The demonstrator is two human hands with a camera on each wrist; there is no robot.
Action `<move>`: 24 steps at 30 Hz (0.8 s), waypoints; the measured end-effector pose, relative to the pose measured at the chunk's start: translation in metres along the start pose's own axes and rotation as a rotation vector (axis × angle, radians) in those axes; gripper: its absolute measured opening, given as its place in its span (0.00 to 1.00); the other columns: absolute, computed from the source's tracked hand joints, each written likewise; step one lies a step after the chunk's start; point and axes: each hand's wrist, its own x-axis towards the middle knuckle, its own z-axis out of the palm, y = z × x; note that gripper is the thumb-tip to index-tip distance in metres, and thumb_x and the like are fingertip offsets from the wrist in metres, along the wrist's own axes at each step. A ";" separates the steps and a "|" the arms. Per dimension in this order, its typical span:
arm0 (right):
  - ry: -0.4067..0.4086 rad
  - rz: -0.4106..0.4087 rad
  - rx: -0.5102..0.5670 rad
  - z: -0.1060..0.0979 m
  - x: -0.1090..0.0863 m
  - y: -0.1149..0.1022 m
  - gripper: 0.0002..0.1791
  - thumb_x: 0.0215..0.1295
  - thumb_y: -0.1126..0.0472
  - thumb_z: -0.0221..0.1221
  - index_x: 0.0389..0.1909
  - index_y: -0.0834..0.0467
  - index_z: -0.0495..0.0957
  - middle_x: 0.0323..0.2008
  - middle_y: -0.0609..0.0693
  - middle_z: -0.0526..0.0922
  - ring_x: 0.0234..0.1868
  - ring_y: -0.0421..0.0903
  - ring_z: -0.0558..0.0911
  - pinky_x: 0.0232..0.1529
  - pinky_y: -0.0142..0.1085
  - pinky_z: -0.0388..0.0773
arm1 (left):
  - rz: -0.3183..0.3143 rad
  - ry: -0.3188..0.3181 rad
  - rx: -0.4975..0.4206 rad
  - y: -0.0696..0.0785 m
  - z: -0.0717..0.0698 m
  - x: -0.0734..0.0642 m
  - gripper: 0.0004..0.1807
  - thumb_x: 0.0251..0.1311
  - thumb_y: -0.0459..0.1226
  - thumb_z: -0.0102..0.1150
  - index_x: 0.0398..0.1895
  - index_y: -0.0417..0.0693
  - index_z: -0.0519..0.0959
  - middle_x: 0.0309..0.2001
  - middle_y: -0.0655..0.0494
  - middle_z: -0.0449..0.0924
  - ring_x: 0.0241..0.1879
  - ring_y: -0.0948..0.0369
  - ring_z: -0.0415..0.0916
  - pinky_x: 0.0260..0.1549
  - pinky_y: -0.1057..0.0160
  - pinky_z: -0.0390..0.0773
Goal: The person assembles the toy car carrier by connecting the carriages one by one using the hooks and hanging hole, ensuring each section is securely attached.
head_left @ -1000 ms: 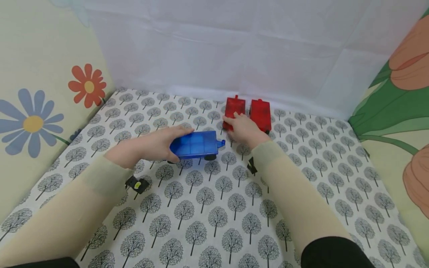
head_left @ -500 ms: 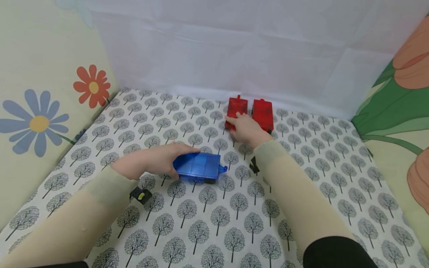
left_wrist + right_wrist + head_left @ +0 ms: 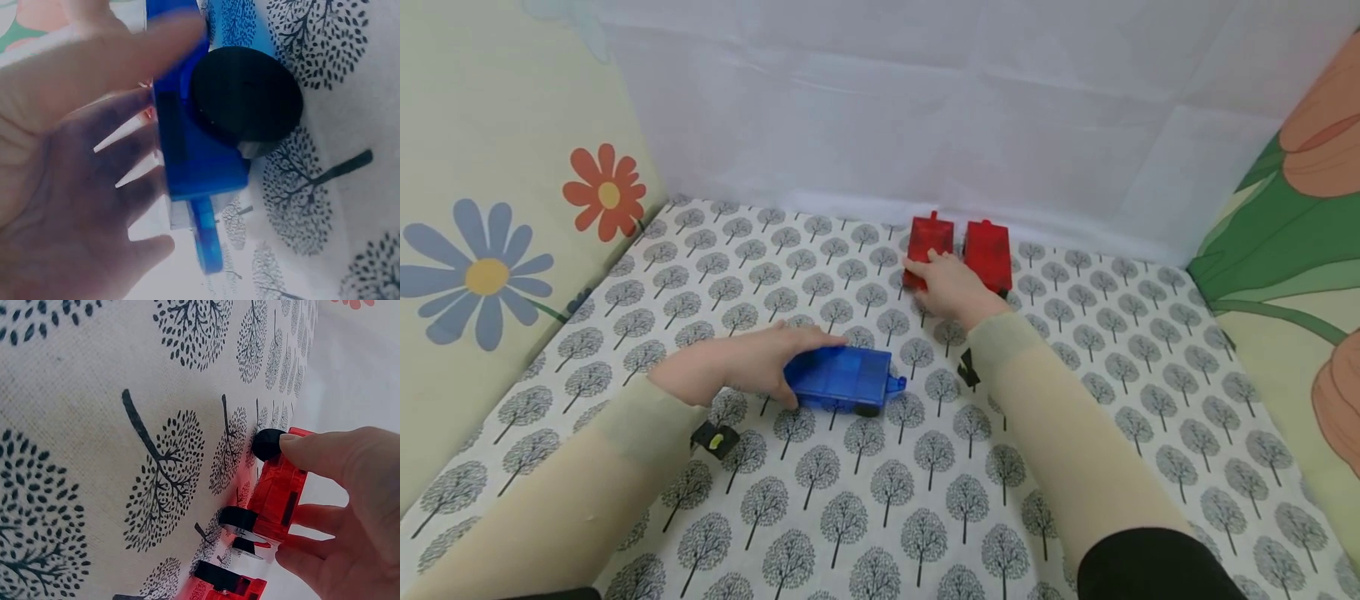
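A translucent blue toy wagon (image 3: 838, 379) with black wheels and a small hitch at its right end stands mid-table. My left hand (image 3: 748, 358) holds its left end, thumb along the near side and fingers on the far side. In the left wrist view the blue wagon (image 3: 197, 162) shows one large black wheel and a hitch pointing down. Farther back, my right hand (image 3: 951, 287) grips the left of two red toy wagons (image 3: 930, 237). The right wrist view has the thumb on this red wagon (image 3: 275, 497) beside a wheel, with fingers across from it.
A second red wagon (image 3: 988, 254) stands close to the right of the held one, near the white cloth backdrop (image 3: 850, 108). Tree-print cloth (image 3: 887, 508) covers the table. Flower-patterned panels (image 3: 486, 275) rise at both sides.
My left hand has brought the blue wagon nearer to me, then nearly stopped in the last half second. My right hand has stayed on the red wagon.
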 end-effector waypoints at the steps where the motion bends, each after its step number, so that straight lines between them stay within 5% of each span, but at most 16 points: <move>1: -0.001 -0.001 0.000 0.000 0.000 0.000 0.36 0.73 0.55 0.53 0.78 0.45 0.53 0.77 0.61 0.47 0.76 0.58 0.46 0.74 0.47 0.42 | -0.003 0.012 0.016 0.001 0.001 0.001 0.56 0.43 0.36 0.79 0.77 0.48 0.57 0.74 0.41 0.56 0.72 0.41 0.51 0.67 0.34 0.40; 8: 0.009 0.023 0.001 -0.002 -0.001 -0.003 0.35 0.72 0.54 0.55 0.78 0.43 0.54 0.77 0.59 0.49 0.76 0.59 0.49 0.73 0.50 0.48 | 0.006 0.146 0.073 0.020 0.014 0.017 0.57 0.43 0.54 0.78 0.76 0.49 0.59 0.74 0.42 0.55 0.71 0.40 0.52 0.67 0.36 0.48; 13: 0.007 0.019 0.011 -0.003 -0.003 -0.001 0.40 0.67 0.56 0.60 0.78 0.43 0.54 0.77 0.59 0.49 0.75 0.60 0.49 0.72 0.52 0.50 | -0.042 0.133 0.073 0.028 0.021 0.027 0.55 0.44 0.56 0.77 0.75 0.49 0.62 0.72 0.44 0.60 0.71 0.44 0.55 0.67 0.33 0.36; 24: -0.007 0.010 0.005 -0.004 -0.006 -0.003 0.53 0.56 0.71 0.67 0.78 0.39 0.52 0.77 0.57 0.49 0.75 0.61 0.47 0.70 0.53 0.57 | -0.059 0.112 0.009 0.023 0.025 0.029 0.52 0.45 0.57 0.75 0.73 0.48 0.65 0.69 0.47 0.67 0.68 0.44 0.61 0.65 0.29 0.34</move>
